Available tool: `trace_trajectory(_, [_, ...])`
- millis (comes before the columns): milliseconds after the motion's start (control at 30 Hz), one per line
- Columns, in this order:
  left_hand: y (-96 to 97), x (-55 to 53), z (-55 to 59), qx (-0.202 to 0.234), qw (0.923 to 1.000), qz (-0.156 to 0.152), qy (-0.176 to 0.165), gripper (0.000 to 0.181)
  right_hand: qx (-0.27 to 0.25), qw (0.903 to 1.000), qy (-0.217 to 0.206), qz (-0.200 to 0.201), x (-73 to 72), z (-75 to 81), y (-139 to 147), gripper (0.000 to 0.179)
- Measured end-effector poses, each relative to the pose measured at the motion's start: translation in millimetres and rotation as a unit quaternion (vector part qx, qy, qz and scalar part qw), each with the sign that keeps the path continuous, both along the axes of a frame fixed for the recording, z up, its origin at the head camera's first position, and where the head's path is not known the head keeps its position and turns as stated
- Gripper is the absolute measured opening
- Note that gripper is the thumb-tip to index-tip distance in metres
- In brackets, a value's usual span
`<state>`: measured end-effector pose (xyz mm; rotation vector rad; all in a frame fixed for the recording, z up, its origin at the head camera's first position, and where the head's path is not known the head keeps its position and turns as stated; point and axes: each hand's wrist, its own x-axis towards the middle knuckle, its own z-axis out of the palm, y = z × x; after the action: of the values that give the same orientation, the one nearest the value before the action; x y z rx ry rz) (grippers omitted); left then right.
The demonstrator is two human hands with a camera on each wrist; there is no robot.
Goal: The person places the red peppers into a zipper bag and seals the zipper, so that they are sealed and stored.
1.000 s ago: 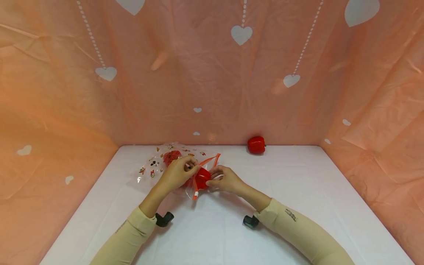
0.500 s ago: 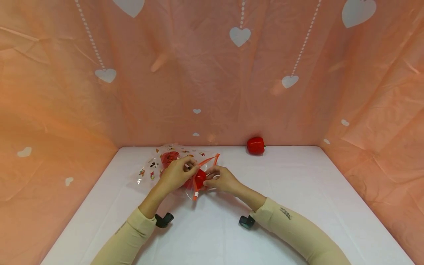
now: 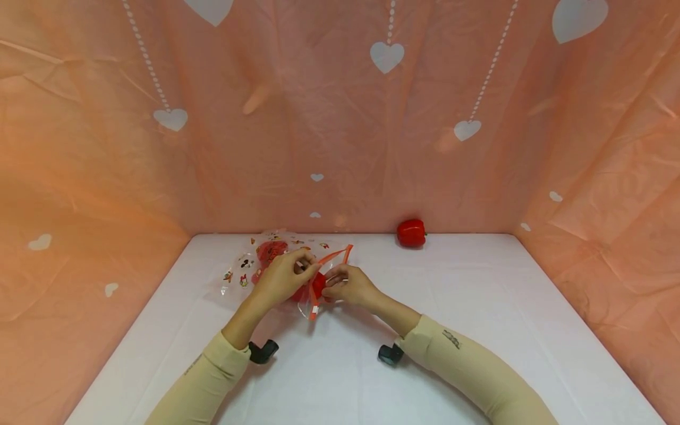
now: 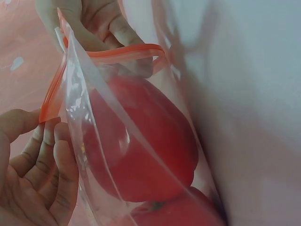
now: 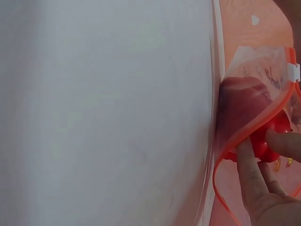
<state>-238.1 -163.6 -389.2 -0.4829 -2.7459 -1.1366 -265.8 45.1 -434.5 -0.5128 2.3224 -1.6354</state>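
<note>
A clear zip bag [image 3: 234, 274] with cartoon prints and an orange zip edge lies at the table's left middle. My left hand [image 3: 285, 275] pinches the orange edge [image 4: 52, 92] between thumb and fingers, spreading the mouth. Just inside that mouth is a red bell pepper [image 4: 141, 141]. My right hand [image 3: 355, 287] holds it from behind, thumb [image 5: 284, 142] and fingers [image 5: 249, 169] against its skin within the zip edge. Another red pepper [image 4: 176, 212] shows through the plastic deeper in the bag. A red textured item [image 3: 271, 251] shows toward the bag's far end, partly behind my left hand.
One more red bell pepper [image 3: 411, 233] lies on its side near the table's back edge, right of the bag. A white cloth covers the table [image 3: 467, 283]. Orange curtains [image 3: 340, 118] with pale hearts close off the back and sides.
My right hand has moved left, taking the bell pepper farther through the bag's mouth. The left hand has stayed at the orange edge.
</note>
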Motion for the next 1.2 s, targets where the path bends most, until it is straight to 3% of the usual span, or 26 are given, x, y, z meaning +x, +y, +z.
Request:
trace_trajectory(333, [-0.6, -0.3, 0.7, -0.005, 1.0000, 0.003, 0.005, 0.009, -0.024, 0.9996, -0.014, 0.003, -1.4, -0.4, -5.3, 0.030])
trace_trajectory(567, [-0.8, -0.2, 1.5, -0.008, 1.0000, 0.003, 0.003, 0.010, -0.006, 0.9996, -0.018, 0.021, -3.4, -0.2, -6.9, 0.030])
trace_trajectory(833, [-0.8, -0.3, 1.3, -0.011, 0.9999, 0.007, -0.002, 0.013, 0.025, 0.9964, 0.015, 0.079, -3.8, 2.7, 3.8, 0.032])
trace_trajectory(1200, [-0.6, -1.5, -0.9, -0.007, 0.9998, 0.008, -0.019, 0.010, 0.028, 0.9963, 0.048, 0.065, -10.0, 6.0, 37.5, 0.031])
